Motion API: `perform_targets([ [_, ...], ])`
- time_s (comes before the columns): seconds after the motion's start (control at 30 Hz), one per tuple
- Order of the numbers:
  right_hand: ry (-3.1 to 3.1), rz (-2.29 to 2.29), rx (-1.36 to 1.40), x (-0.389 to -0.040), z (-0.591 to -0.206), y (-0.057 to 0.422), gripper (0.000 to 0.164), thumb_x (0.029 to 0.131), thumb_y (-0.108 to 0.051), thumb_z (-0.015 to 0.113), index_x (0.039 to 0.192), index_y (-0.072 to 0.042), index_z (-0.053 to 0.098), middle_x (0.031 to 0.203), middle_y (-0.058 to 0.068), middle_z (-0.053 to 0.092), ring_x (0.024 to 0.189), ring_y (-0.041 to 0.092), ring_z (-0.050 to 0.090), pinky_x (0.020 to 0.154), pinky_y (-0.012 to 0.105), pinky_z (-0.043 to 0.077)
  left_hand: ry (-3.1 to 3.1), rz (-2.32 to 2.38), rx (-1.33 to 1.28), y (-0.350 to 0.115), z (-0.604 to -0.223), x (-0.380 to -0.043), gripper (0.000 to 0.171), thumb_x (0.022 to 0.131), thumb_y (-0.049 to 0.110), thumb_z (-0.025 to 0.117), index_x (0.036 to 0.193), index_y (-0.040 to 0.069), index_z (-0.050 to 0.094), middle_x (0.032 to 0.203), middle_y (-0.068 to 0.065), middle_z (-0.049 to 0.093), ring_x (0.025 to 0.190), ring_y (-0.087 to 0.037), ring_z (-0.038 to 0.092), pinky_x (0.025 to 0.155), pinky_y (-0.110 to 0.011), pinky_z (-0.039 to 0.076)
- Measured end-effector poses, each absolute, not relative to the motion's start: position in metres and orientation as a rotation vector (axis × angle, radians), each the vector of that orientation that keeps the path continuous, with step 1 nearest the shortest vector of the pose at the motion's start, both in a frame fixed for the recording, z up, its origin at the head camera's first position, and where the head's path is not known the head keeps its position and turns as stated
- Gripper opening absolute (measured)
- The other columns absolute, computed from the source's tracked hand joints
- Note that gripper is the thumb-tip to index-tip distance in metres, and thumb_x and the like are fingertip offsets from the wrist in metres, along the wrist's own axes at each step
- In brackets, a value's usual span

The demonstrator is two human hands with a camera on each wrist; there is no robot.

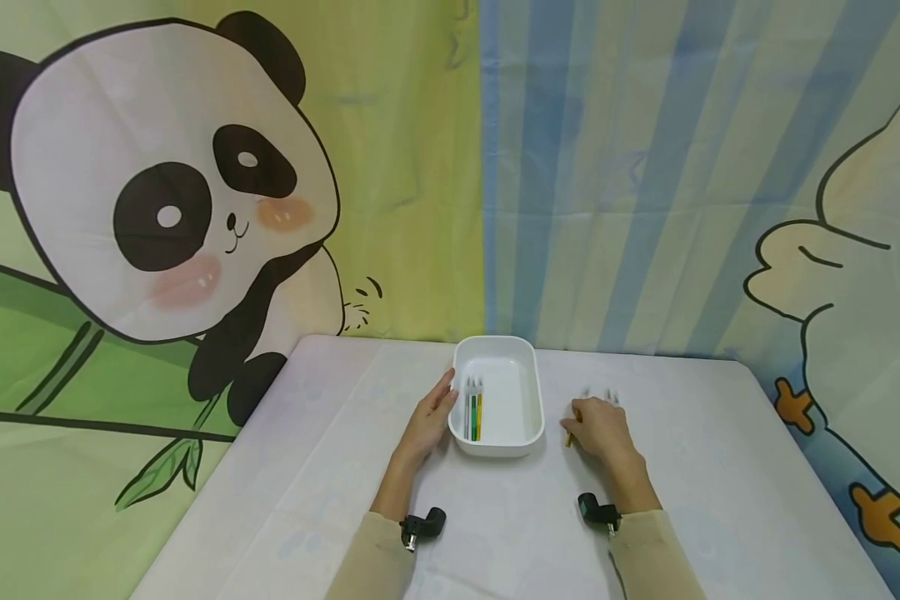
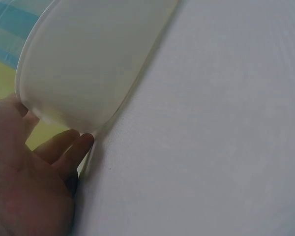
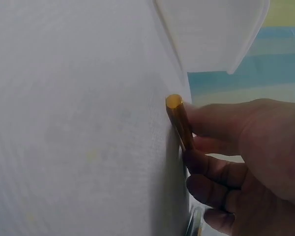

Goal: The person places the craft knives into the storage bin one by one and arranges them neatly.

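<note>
A white rectangular tray point(image 1: 528, 392) stands on the table; in it, toward the left wall, several slim forks point(image 1: 474, 417) with grey, green and yellow handles lie side by side. My left hand point(image 1: 426, 423) rests against the tray's left outer side, its fingertips point(image 2: 86, 140) touching the wall with the fingers loosely bent. To the right of the tray, my right hand point(image 1: 602, 429) pinches a fork with a golden-yellow handle point(image 3: 179, 120) between thumb and fingers; its head is blurred in the head view. Beyond that hand, more fork heads point(image 1: 611, 397) show, their handles mostly hidden.
A white cloth covers the table point(image 1: 720, 467), whose far edge meets a printed curtain point(image 1: 420, 167) with a panda and stripes. A small black camera sits on each wrist, the left one point(image 1: 423, 525) and the right one point(image 1: 596, 510).
</note>
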State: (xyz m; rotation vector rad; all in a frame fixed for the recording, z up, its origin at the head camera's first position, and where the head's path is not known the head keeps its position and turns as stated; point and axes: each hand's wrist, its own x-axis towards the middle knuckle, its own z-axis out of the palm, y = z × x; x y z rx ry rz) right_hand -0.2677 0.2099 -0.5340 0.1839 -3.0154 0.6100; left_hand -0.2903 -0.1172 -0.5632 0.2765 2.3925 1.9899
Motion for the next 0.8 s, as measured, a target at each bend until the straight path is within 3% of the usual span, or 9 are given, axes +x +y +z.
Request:
perform_targets([
  [0.07,-3.036,0.578,0.165,-0.2683,-0.5335,0.2096,0.027,0.095,-0.021,0.075,0.076,-0.011,0.06,0.066,0.003,0.056,0.067,0.023,0.052,0.072,0.047,0.039,2.393,1.99,0.273,-0.1171,-0.5638,-0.2904,0.055,0.111,0.036,0.052,0.163,0.024,0.037,0.168,0.011,0.035,0.157,-0.025,0.032,0.13,-0.048,0.023],
  [0.17,-3.061,0.581,0.139,-0.269,-0.5316,0.2093,0.008,0.095,-0.016,0.072,0.094,-0.008,0.07,0.078,0.007,0.067,0.077,0.027,0.058,0.079,0.054,0.04,2.396,1.988,0.271,-0.117,-0.5648,-0.2905,0.056,0.11,0.039,0.052,0.163,0.026,0.037,0.168,0.01,0.036,0.157,-0.024,0.032,0.13,-0.048,0.023],
  [0.27,-3.066,0.644,0.126,-0.2692,-0.5303,0.2108,0.019,0.095,-0.014,0.071,0.113,-0.008,0.073,0.088,0.01,0.072,0.084,0.03,0.061,0.082,0.056,0.039,2.396,1.984,0.256,-0.117,-0.5653,-0.2901,0.057,0.109,0.043,0.053,0.162,0.03,0.039,0.167,0.008,0.038,0.157,-0.023,0.033,0.13,-0.047,0.023],
  [0.33,-3.061,0.713,0.13,-0.2691,-0.5301,0.2125,0.022,0.096,-0.015,0.071,0.117,-0.008,0.072,0.086,0.009,0.07,0.083,0.029,0.06,0.082,0.056,0.039,2.391,1.987,0.252,-0.117,-0.5651,-0.2899,0.057,0.108,0.044,0.053,0.162,0.03,0.039,0.167,0.007,0.038,0.157,-0.023,0.033,0.13,-0.048,0.023],
  [0.47,-3.033,0.835,0.153,-0.2692,-0.5302,0.2156,0.014,0.098,-0.016,0.07,0.11,-0.009,0.07,0.077,0.005,0.062,0.075,0.025,0.055,0.079,0.052,0.038,2.393,1.99,0.259,-0.1168,-0.5649,-0.2894,0.057,0.109,0.042,0.053,0.162,0.028,0.038,0.167,0.006,0.038,0.157,-0.024,0.033,0.13,-0.05,0.023],
  [0.57,-2.992,0.956,0.132,-0.269,-0.5299,0.2162,0.025,0.1,-0.015,0.068,0.123,-0.007,0.07,0.085,0.008,0.064,0.075,0.023,0.055,0.077,0.046,0.044,2.396,1.992,0.265,-0.1163,-0.5658,-0.2901,0.056,0.109,0.041,0.053,0.162,0.028,0.039,0.167,0.009,0.037,0.157,-0.023,0.032,0.13,-0.048,0.023],
  [0.7,-2.91,1.223,0.094,-0.2697,-0.5283,0.2164,0.049,0.103,-0.012,0.064,0.15,-0.004,0.054,0.102,0.013,0.065,0.08,0.023,0.057,0.067,0.033,0.051,2.388,2.005,0.272,-0.1156,-0.5673,-0.2912,0.056,0.109,0.041,0.053,0.162,0.029,0.04,0.167,0.007,0.038,0.156,-0.022,0.033,0.13,-0.047,0.024],
  [0.8,-2.83,1.43,0.117,-0.2712,-0.5263,0.2159,0.05,0.104,-0.012,0.062,0.152,-0.004,0.052,0.104,0.015,0.062,0.081,0.022,0.056,0.062,0.027,0.049,2.383,2.015,0.274,-0.1149,-0.5667,-0.2907,0.055,0.109,0.042,0.054,0.161,0.031,0.04,0.166,0.005,0.039,0.156,-0.022,0.033,0.13,-0.049,0.024],
])
